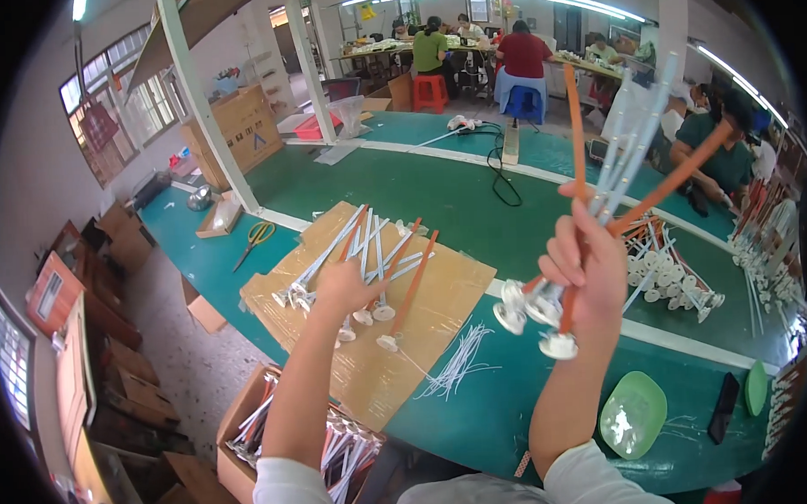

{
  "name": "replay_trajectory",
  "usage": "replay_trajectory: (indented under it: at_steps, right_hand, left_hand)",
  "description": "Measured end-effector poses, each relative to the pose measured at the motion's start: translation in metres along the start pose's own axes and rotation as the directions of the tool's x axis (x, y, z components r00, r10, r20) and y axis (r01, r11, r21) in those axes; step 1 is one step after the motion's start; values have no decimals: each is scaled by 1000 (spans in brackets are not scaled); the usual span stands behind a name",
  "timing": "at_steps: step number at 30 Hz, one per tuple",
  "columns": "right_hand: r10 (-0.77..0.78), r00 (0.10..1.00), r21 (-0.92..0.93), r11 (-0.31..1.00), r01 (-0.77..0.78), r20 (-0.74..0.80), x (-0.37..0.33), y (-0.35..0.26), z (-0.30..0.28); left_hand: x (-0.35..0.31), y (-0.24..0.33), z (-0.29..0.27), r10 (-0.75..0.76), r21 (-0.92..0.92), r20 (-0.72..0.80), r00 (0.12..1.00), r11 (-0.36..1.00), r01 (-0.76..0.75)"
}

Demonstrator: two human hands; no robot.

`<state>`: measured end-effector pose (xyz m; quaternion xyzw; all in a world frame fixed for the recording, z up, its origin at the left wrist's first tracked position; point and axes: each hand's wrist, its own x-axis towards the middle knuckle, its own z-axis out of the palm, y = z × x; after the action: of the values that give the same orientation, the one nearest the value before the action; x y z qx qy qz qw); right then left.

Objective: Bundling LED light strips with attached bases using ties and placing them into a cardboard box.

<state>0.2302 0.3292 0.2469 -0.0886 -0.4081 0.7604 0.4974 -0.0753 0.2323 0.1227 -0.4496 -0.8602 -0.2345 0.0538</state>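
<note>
Raised at the right, my right hand point(591, 268) is closed around a bundle of sticks point(627, 169), some orange and some bluish white. White round bases point(541, 309) hang at the bundle's lower end. Lower at the left, my left hand point(343, 290) reaches into a loose pile of similar sticks point(377, 244). Its fingers curl down among them, their tips partly hidden. That pile lies on a flat cardboard sheet point(458, 277) covered with clear tape. One orange stick point(416, 283) lies to the right of my left hand.
Thin white strips point(461, 365) lie by the cardboard. On the green table are scissors point(255, 244), a green dish point(634, 413), a dark phone point(724, 407) and another stick pile point(671, 269). A box of sticks point(240, 413) stands below. Posts point(205, 103) rise from the table; people work beyond.
</note>
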Motion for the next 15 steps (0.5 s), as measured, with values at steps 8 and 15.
replay_trajectory:
  at_steps: [8, 15]
  right_hand:
    - [-134, 991, 198, 972, 127, 26, -8, -36, -20]
    - [-69, 998, 158, 985, 68, 2, -3, -44, -38]
  left_hand:
    - [52, 18, 21, -249, 325, 449, 858, 940, 102]
    - [52, 22, 39, -345, 416, 447, 825, 897, 150]
